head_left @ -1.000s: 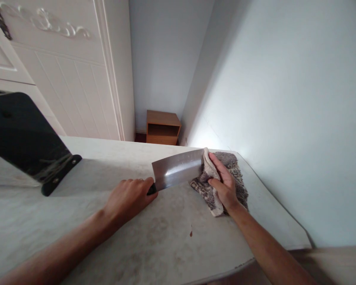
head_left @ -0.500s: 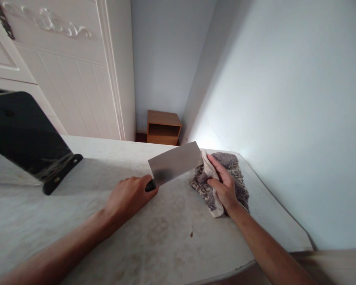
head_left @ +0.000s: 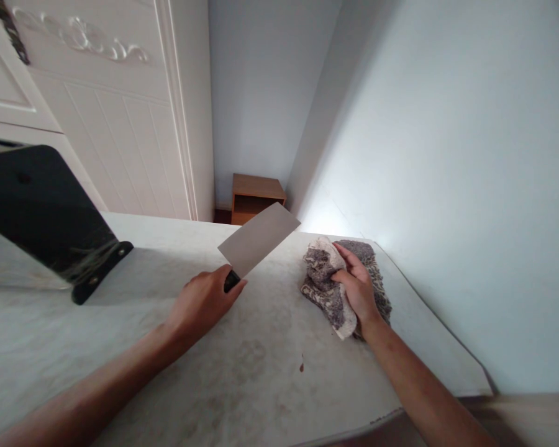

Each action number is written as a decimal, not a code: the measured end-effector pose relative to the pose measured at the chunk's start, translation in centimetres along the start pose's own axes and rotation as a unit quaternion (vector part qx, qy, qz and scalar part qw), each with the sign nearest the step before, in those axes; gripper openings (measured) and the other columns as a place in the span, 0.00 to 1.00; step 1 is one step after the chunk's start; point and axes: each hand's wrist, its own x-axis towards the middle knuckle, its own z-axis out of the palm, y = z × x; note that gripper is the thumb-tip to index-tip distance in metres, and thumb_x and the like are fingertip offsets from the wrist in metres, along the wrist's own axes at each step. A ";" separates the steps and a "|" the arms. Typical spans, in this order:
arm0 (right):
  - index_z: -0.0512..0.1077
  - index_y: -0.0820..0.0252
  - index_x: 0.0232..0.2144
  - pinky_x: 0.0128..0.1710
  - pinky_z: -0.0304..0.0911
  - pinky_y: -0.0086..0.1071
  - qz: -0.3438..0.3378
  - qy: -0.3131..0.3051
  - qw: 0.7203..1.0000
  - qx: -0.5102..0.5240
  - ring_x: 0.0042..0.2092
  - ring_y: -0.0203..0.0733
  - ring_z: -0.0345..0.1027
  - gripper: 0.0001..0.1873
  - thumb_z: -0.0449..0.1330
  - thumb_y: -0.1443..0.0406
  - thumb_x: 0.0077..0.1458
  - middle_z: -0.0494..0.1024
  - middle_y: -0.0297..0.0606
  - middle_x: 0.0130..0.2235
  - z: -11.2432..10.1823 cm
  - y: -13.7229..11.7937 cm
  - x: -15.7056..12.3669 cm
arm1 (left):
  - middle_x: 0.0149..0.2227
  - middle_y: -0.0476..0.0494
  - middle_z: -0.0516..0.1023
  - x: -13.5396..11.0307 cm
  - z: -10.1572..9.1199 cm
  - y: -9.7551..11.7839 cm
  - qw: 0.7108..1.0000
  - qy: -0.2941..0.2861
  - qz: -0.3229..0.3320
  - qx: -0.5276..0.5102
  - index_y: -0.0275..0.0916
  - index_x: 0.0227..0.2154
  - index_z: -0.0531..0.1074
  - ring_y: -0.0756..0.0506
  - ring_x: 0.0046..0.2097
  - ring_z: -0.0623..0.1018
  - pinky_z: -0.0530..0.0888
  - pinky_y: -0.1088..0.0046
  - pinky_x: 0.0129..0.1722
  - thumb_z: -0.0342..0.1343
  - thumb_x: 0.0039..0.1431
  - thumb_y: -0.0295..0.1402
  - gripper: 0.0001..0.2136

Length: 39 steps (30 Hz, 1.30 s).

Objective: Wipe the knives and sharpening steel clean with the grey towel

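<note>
My left hand (head_left: 205, 301) is closed around the black handle of a cleaver (head_left: 259, 239). Its broad steel blade points up and to the right, away from me, over the far edge of the table. In my right hand (head_left: 359, 288) is a grey and cream patterned towel (head_left: 325, 273), bunched between thumb and fingers. Part of the towel lies on the tabletop under and behind that hand. A gap separates the blade tip from the cloth.
A black knife stand (head_left: 51, 211) with a clear side rises from the left of the marbled table (head_left: 205, 385). Beyond the table are a white cabinet (head_left: 116, 124) and a small wooden nightstand (head_left: 258, 186). The pale wall (head_left: 447, 155) borders the right side.
The cleaver has moved left and tilted more upward, so its blade has come away from the towel. The towel in my right hand has opened out toward the left.
</note>
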 end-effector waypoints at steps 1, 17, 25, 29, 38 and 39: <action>0.72 0.55 0.51 0.53 0.66 0.45 0.010 0.015 1.000 0.016 0.52 0.53 0.71 0.33 0.60 0.69 0.38 0.78 0.36 0.51 -0.1 0.0 0.2 | 0.36 0.35 0.81 0.0 0.0 -0.1 1.000 0.002 0.003 0.001 0.38 0.40 0.71 0.37 0.38 0.81 0.69 0.68 0.33 0.43 0.65 0.47 0.19; 0.68 0.54 0.55 0.54 0.68 0.42 -0.260 -0.039 0.958 -0.115 0.54 0.47 0.71 0.26 0.57 0.73 0.53 0.75 0.41 0.54 2.5 -0.5 -3.3 | 0.37 0.34 0.82 -0.8 0.4 2.3 0.983 -0.021 0.122 0.139 0.36 0.43 0.70 0.32 0.38 0.82 0.76 0.57 0.34 0.42 0.64 0.25 0.12; 0.53 0.54 0.66 0.64 0.58 0.42 -0.427 -0.251 0.844 -0.204 0.66 0.43 0.56 0.38 0.49 0.80 0.56 0.62 0.41 0.66 3.9 -0.8 -4.1 | 0.38 0.34 0.81 -1.9 0.4 4.2 0.977 -0.049 0.150 0.141 0.34 0.42 0.70 0.33 0.36 0.82 0.78 0.56 0.32 0.40 0.62 0.19 0.15; 0.46 0.58 0.69 0.65 0.56 0.44 -0.479 -0.302 0.783 -0.258 0.68 0.43 0.49 0.39 0.46 0.81 0.58 0.59 0.45 0.67 4.7 -1.2 -4.1 | 0.38 0.34 0.81 -2.2 0.4 4.5 0.976 -0.052 0.164 0.136 0.33 0.43 0.71 0.34 0.36 0.82 0.79 0.55 0.32 0.39 0.62 0.18 0.16; 0.44 0.66 0.69 0.67 0.42 0.58 -0.466 -0.272 0.729 -0.423 0.71 0.53 0.36 0.38 0.50 0.71 0.58 0.53 0.51 0.68 5.1 -1.2 -3.9 | 0.37 0.34 0.80 -2.4 0.4 4.2 0.972 -0.058 0.181 0.135 0.33 0.41 0.71 0.35 0.37 0.82 0.79 0.57 0.33 0.40 0.62 0.18 0.15; 0.44 0.67 0.69 0.67 0.41 0.58 -0.460 -0.263 0.732 -0.428 0.71 0.53 0.36 0.38 0.50 0.70 0.58 0.53 0.51 0.69 5.0 -1.2 -3.9 | 0.37 0.34 0.80 -2.4 0.4 4.1 0.973 -0.059 0.180 0.135 0.33 0.40 0.71 0.34 0.37 0.82 0.78 0.56 0.33 0.40 0.62 0.18 0.15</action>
